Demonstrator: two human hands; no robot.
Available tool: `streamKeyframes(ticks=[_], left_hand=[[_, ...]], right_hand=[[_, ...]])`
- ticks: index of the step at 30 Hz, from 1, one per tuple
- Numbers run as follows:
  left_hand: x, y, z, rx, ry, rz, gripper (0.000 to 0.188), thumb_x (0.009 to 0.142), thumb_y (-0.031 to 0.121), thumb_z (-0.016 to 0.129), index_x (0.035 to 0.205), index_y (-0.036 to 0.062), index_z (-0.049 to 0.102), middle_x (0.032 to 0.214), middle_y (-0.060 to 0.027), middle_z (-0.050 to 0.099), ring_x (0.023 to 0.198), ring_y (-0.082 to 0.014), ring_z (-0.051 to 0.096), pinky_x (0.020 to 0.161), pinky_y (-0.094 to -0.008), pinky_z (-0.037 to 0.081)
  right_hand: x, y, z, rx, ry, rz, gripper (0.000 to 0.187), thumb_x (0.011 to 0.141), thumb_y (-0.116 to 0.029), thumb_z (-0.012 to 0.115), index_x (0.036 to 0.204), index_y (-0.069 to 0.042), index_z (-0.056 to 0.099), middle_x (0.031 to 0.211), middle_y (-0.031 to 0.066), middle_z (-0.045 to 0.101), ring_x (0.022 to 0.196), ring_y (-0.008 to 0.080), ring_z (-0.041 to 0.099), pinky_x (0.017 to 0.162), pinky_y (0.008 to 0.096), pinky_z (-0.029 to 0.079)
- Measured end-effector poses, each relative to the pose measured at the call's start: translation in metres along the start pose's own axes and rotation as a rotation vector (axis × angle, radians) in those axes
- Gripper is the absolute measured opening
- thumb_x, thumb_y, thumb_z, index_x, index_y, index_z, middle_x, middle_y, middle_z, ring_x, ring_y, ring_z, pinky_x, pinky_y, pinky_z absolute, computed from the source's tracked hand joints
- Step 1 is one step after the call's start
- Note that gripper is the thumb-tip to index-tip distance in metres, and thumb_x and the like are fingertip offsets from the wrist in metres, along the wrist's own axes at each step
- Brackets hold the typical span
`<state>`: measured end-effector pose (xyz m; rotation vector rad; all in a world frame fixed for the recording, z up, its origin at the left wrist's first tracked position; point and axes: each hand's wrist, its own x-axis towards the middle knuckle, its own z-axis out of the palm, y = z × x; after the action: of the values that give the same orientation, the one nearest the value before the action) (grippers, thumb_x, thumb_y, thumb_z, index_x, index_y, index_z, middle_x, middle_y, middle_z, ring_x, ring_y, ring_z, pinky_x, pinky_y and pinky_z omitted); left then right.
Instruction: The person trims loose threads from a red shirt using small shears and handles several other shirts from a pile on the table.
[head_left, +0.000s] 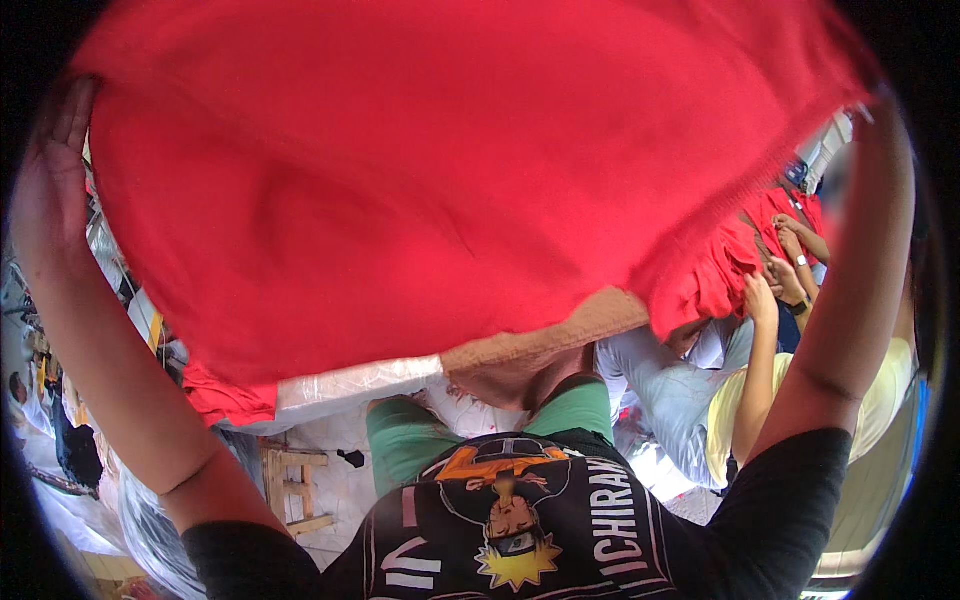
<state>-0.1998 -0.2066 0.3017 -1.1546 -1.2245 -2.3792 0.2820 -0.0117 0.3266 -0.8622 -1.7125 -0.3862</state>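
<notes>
The place was a crowded workshop with a pale floor (340,480). A red cloth (430,170) was spread high, filling the view. The left hand (55,190) gripped its left edge, fingers (70,115) closed. The right hand was hidden behind the cloth. Beside, another person's hands (785,265) held red fabric (725,265).

Below us we see a pale tiled floor (340,480), a small bare wooden stool (293,490) and clear plastic sheeting (345,385), all daylit.
</notes>
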Motion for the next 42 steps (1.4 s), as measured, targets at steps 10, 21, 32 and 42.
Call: streamKeyframes(ticks=[10, 21, 32, 42], left_hand=[[-0.085, -0.182, 0.024, -0.025, -0.250, -0.491, 0.030, 0.098, 0.022, 0.049, 0.123, 0.0077, 0.057, 0.111, -0.0029, 0.065, 0.096, -0.0129, 0.063, 0.082, -0.0282, 0.050], [-0.319, -0.235, 0.087, 0.285, -1.099, -0.211, 0.033, 0.085, 0.011, 0.063, 0.117, 0.0088, 0.062, 0.130, -0.0133, 0.053, 0.127, -0.0298, 0.044, 0.108, -0.0420, 0.033], [-0.375, 0.026, 0.176, -1.282, -1.273, 0.045, 0.017, 0.078, 0.027, 0.057, 0.084, 0.0136, 0.064, 0.091, -0.0004, 0.063, 0.091, -0.0231, 0.058, 0.073, -0.0392, 0.042], [-0.379, -0.019, 0.160, -1.042, -1.498, -0.081, 0.024, 0.083, 0.019, 0.063, 0.104, 0.0064, 0.063, 0.108, -0.0084, 0.060, 0.102, -0.0284, 0.058, 0.087, -0.0396, 0.045]], right_hand=[[-0.068, 0.055, 0.230, 0.025, -0.493, -0.156, 0.044, 0.089, -0.009, 0.044, 0.132, -0.014, 0.036, 0.103, 0.0251, 0.060, 0.091, 0.0392, 0.061, 0.084, 0.0453, 0.045], [-0.257, 0.094, 0.287, 0.227, -1.065, 0.203, 0.040, 0.091, -0.017, 0.047, 0.131, -0.014, 0.047, 0.092, 0.0248, 0.064, 0.085, 0.0404, 0.063, 0.071, 0.0491, 0.049], [-0.360, 0.094, 0.252, 0.099, -1.051, -0.298, 0.042, 0.086, -0.013, 0.047, 0.127, -0.009, 0.052, 0.135, 0.0153, 0.050, 0.124, 0.0324, 0.048, 0.097, 0.0436, 0.043], [-0.374, 0.095, 0.253, 0.172, -0.944, -0.203, 0.042, 0.081, -0.011, 0.053, 0.123, -0.009, 0.055, 0.135, 0.0129, 0.050, 0.126, 0.0296, 0.046, 0.099, 0.0425, 0.039]])
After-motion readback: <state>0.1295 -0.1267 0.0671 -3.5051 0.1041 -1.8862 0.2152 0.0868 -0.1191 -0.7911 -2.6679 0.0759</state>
